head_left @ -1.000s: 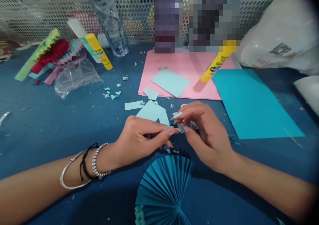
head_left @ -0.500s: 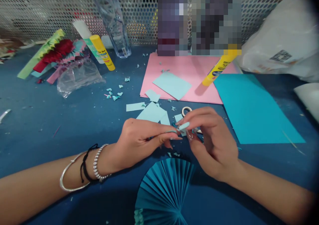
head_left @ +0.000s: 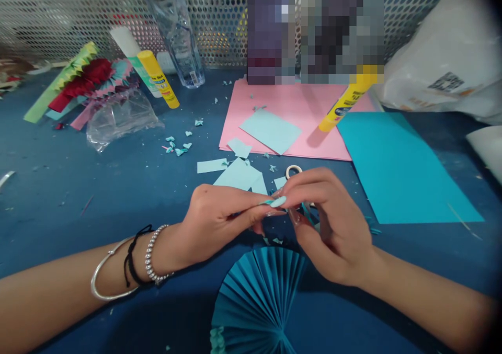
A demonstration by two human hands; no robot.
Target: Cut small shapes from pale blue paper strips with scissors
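A small folded piece of light-blue paper (head_left: 278,202) sits between my two hands at their fingertips. My left hand (head_left: 221,215) pinches one end of it between thumb and forefinger. My right hand (head_left: 331,220) has its thumb and fingertips closed at the other end. Below the hands lies a pleated dark-teal paper fan (head_left: 259,291), with small light-green bits along its lower left edge. Under and behind my fingers are cut light-blue paper pieces (head_left: 239,174). A white ring-shaped handle (head_left: 294,167) shows behind my right hand, the rest mostly hidden.
A yellow glue stick (head_left: 345,103) stands on pink paper sheets (head_left: 235,113), near a turquoise sheet (head_left: 408,171). At left are a second glue stick (head_left: 159,79), a clear bottle (head_left: 188,56), a plastic wrapper (head_left: 121,121) and paper scraps (head_left: 179,149). A white bag (head_left: 435,56) rests at right.
The small paper piece and my right fingertips have shifted slightly left, closer to my left fingers. The piece stays between both hands. The rest of the table looks the same.
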